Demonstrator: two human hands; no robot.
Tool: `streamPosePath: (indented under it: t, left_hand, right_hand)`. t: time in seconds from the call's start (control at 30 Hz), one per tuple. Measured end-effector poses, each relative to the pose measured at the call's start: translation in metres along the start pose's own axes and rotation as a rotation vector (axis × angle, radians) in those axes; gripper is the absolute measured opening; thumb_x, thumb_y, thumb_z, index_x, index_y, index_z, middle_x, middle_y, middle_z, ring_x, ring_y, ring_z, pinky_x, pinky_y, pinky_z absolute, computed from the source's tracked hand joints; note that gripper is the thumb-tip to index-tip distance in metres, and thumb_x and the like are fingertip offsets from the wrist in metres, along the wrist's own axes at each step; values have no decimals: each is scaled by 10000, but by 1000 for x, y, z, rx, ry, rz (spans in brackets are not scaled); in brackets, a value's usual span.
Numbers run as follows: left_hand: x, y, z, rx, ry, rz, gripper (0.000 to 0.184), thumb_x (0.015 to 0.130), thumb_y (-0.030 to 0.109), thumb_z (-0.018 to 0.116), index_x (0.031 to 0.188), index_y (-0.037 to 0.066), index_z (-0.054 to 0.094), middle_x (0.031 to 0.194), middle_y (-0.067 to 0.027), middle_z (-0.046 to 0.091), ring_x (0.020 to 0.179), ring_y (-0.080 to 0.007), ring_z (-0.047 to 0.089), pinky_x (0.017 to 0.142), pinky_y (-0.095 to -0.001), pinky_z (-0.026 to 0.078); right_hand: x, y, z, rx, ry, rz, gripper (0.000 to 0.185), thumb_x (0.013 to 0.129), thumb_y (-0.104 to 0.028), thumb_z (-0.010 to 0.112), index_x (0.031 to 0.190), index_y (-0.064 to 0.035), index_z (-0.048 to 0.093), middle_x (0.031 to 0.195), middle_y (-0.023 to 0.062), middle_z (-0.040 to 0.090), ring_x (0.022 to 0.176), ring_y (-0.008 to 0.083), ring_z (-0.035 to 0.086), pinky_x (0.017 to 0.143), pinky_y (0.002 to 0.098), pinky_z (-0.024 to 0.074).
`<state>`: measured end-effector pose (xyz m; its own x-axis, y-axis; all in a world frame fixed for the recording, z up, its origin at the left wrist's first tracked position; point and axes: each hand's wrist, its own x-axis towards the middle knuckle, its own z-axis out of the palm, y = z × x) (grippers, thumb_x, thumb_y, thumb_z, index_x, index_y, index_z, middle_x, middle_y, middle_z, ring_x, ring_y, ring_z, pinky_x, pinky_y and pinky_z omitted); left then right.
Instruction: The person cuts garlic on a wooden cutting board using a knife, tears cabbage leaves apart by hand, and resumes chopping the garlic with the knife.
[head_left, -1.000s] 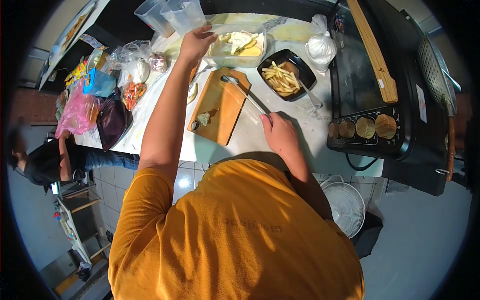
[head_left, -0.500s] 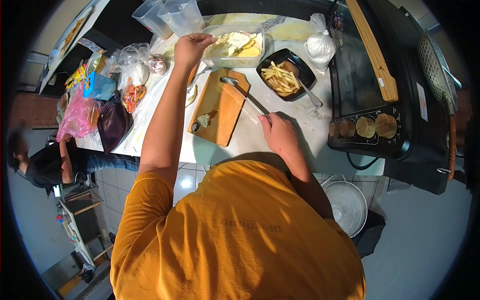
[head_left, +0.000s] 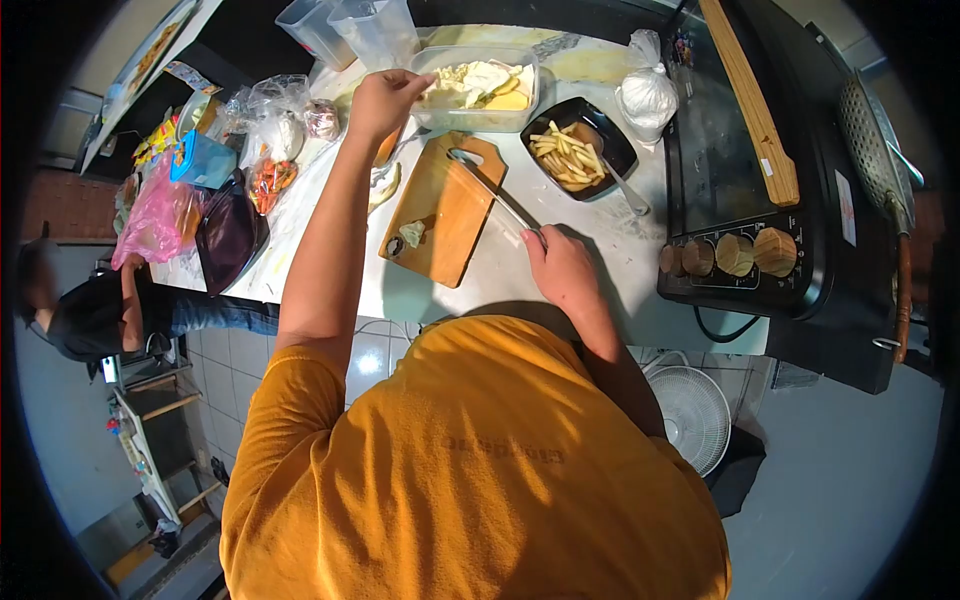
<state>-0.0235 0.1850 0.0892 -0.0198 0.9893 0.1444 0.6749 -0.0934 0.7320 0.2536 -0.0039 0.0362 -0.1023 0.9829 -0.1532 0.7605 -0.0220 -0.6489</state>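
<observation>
My left hand point(head_left: 388, 103) is over the left rim of a clear plastic container point(head_left: 470, 120), its fingertips pinched together. Whatever is between them is too small to make out. Pale shredded and sliced food point(head_left: 490, 82) lies in the container. My right hand point(head_left: 562, 268) is closed around the handle end of a long metal spoon point(head_left: 505, 202), whose bowl lies over the top of a wooden cutting board point(head_left: 450, 230). A pale green scrap point(head_left: 411, 234) sits on the board's lower left. Right of the board is a black bowl point(head_left: 622, 160) of fries point(head_left: 566, 160), with another spoon point(head_left: 628, 190) in it.
A black oven point(head_left: 735, 240) with wooden knobs stands at the right. A tied bag of white powder point(head_left: 646, 98) is beside it. Plastic bags point(head_left: 160, 225), a blue container point(head_left: 203, 162) and clear pitchers point(head_left: 375, 35) line the left and back. Another person point(head_left: 90, 315) is at far left.
The view has shifted slightly. My left hand stays pinched at the container, and my right hand keeps hold of the spoon. Little else differs.
</observation>
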Motion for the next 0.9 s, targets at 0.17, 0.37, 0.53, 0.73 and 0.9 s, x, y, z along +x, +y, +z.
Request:
streamPosePath:
  t: [0.17, 0.37, 0.53, 0.73, 0.9]
  left_hand:
    - [-38, 1, -10, 19, -65, -253, 387, 921, 425, 683, 962, 49, 766, 791, -75, 731, 708, -156, 655, 701, -300, 506]
    - [-116, -36, -22, 67, -558, -63, 329, 813, 235, 800, 1062, 40, 710, 857, -36, 686, 787, -135, 586, 729, -306, 487]
    - [-161, -42, -11, 55, -518, -200, 386, 758, 235, 858, 1050, 35, 703, 849, -35, 684, 752, -130, 585, 697, -307, 488]
    - [-171, -38, -4, -197, -349, -280, 271, 814, 206, 835, 982, 17, 739, 764, -18, 664, 651, -82, 555, 590, -264, 460]
    - [-166, -35, 5, -225, -223, -256, 265, 847, 211, 808, 991, -4, 753, 748, -26, 688, 652, -76, 544, 604, -272, 452]
  right_hand:
    - [0, 1, 4, 3, -16, 0, 412, 1005, -408, 483, 935, -28, 628, 875, 242, 683, 886, 462, 631, 810, 544, 478]
    - [0, 0, 9, 13, -44, -29, 415, 1002, -408, 490, 914, -24, 624, 872, 251, 679, 871, 462, 634, 796, 550, 473]
    - [1, -4, 11, 34, -66, -41, 413, 999, -399, 501, 896, -18, 623, 851, 248, 679, 843, 465, 635, 777, 551, 476]
    - [1, -5, 12, 33, -56, -60, 407, 997, -393, 508, 894, -16, 622, 823, 235, 680, 825, 466, 634, 763, 545, 479]
    - [4, -7, 11, 13, -51, -21, 378, 989, -383, 525, 907, -26, 620, 848, 226, 680, 844, 452, 640, 762, 539, 486]
